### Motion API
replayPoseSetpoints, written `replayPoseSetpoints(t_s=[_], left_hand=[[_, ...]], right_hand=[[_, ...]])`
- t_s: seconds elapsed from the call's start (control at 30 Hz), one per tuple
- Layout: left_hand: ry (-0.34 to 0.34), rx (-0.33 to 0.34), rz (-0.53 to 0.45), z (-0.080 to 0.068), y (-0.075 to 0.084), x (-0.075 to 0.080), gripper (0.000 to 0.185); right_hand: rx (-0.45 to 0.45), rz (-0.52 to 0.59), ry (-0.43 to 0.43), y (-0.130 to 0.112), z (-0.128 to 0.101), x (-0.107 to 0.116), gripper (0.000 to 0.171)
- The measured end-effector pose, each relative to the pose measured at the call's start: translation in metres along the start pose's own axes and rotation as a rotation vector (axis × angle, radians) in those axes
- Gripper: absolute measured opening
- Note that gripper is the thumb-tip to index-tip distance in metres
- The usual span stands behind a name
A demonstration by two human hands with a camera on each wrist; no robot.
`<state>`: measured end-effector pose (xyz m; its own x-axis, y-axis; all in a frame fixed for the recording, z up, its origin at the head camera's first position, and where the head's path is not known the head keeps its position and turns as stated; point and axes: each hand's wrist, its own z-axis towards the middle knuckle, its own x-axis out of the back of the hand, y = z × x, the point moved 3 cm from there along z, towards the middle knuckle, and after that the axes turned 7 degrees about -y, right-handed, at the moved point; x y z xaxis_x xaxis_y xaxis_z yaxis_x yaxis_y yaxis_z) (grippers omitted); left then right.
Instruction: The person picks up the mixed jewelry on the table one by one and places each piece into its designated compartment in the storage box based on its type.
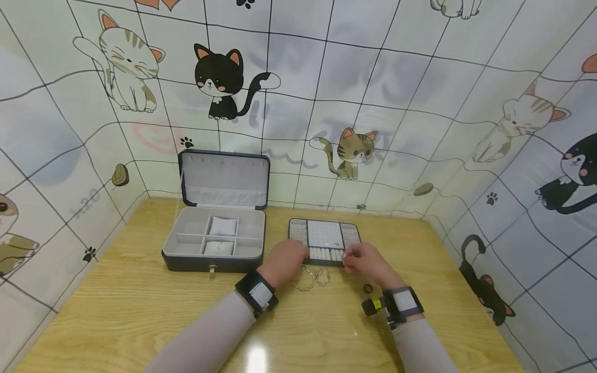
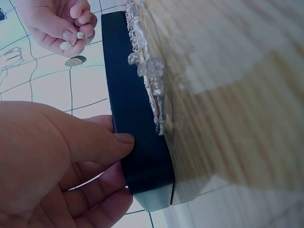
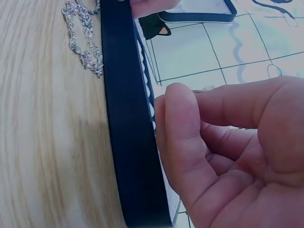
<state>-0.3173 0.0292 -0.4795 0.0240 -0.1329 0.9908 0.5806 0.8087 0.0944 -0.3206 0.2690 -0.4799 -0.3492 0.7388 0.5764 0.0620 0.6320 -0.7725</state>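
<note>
The fingers (image 1: pixel 351 257) of the right hand (image 1: pixel 366 263) were curled together at the near right edge of the small jewellery tray (image 1: pixel 324 240), pinching something too small to make out from the head view. The left hand (image 1: pixel 285 261) lay against the near left edge of that tray, its knuckles up. A silver chain (image 1: pixel 311 280) lay on the worktop (image 1: pixel 140 305) just in front of the tray, between the two hands. A small dark round thing (image 1: pixel 368 288) sat on the wood near the right wrist. Left of the tray stood an open jewellery box (image 1: pixel 215 239), lid upright, with two pale cushions in its middle compartments.

From the left wrist, the thumb (image 2: pixel 102 145) pressed the dark side wall of the tray (image 2: pixel 137 128) with the other fingers curled under it, so the hand gripped the tray's edge. The chain (image 2: pixel 149 76) lay along the tray's foot on the wood. Farther off, the right hand (image 2: pixel 59 23) pinched a small pale bead-like piece (image 2: pixel 80 34) between thumb and fingertips.

From the right wrist, the thumb (image 3: pixel 183 142) met the curled fingers just beside the tray's dark rim (image 3: pixel 128 142); what they pinched was hidden. The chain (image 3: pixel 84 38) lay on the wood, touching the tray wall.
</note>
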Motion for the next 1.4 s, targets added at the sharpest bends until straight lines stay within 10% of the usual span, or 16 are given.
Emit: replayPoseSetpoints(t_s=[0.93, 1.4], left_hand=[[0.034, -0.028, -0.012, -0.001, -0.004, -0.003, 0.015], [0.046, -0.035, -0.001, 0.001, -0.006, -0.006, 0.015]], right_hand=[[-0.009, 0.062, 0.105, -0.011, 0.024, 0.009, 0.021], [-0.102, 0.268, 0.189, -0.013, 0.038, 0.013, 0.03]])
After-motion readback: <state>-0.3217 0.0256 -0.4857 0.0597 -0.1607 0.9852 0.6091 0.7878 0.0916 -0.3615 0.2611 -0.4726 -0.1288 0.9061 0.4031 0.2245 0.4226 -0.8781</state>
